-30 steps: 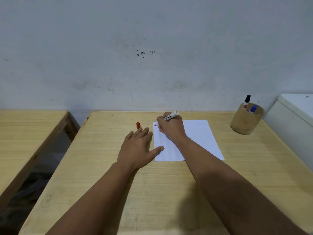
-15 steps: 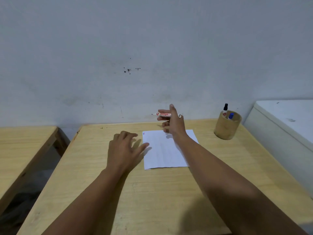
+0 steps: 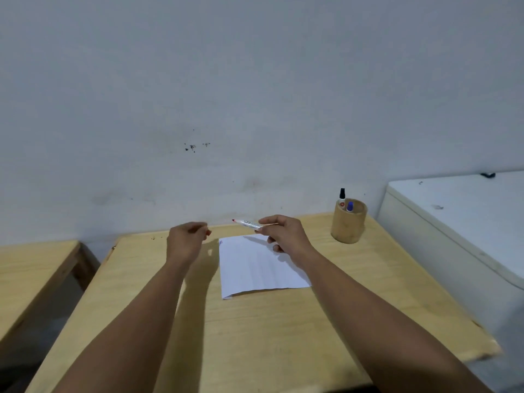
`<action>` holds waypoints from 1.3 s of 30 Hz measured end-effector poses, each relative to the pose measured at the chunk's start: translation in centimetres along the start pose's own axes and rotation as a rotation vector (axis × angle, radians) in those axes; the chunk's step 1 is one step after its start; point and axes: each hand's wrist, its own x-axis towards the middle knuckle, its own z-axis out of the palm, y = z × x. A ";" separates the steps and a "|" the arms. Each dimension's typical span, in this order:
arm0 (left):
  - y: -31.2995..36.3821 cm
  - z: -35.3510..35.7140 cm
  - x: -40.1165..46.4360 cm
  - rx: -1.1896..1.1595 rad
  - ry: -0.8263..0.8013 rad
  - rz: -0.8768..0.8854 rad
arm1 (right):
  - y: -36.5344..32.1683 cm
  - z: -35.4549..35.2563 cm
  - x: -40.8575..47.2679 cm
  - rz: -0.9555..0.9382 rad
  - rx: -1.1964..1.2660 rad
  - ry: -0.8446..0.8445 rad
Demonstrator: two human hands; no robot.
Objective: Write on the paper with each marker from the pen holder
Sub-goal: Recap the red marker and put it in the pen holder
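Over the pale wooden bench (image 3: pixel 255 336) the right hand (image 3: pixel 283 235) pinches the uncapped red-tipped white marker (image 3: pixel 246 223) level, tip pointing left at the left hand (image 3: pixel 185 241), whose curled grip holds the small red cap (image 3: pixel 209 232) just beside it

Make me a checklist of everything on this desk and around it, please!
Surface: wooden desk, bare apart from the job's things.
Job's things: paper lies flat, small red marks at its top left corner. Red marker uncapped, held level above the paper. Red cap in the left hand. Holder stands at the back right with a black-capped marker and a blue-capped marker.
Clutter: nothing seen.
Grippers: left hand closed on the cap; right hand pinches the red marker.
Cables: nothing seen.
Surroundings: scuffed wall behind, second desk on the left, white cabinet on the right.
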 end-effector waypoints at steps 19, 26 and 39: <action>9.2 5.0 -4.2 -0.338 -0.187 -0.061 | -2.8 -2.8 -2.3 -0.311 -0.015 0.099; 11.0 8.0 -4.5 -0.293 -0.208 -0.020 | -3.3 -4.6 -2.7 -0.369 -0.118 0.181; 14.0 19.3 -3.9 0.176 -0.415 0.314 | -12.0 -17.3 1.3 -0.376 -0.562 0.496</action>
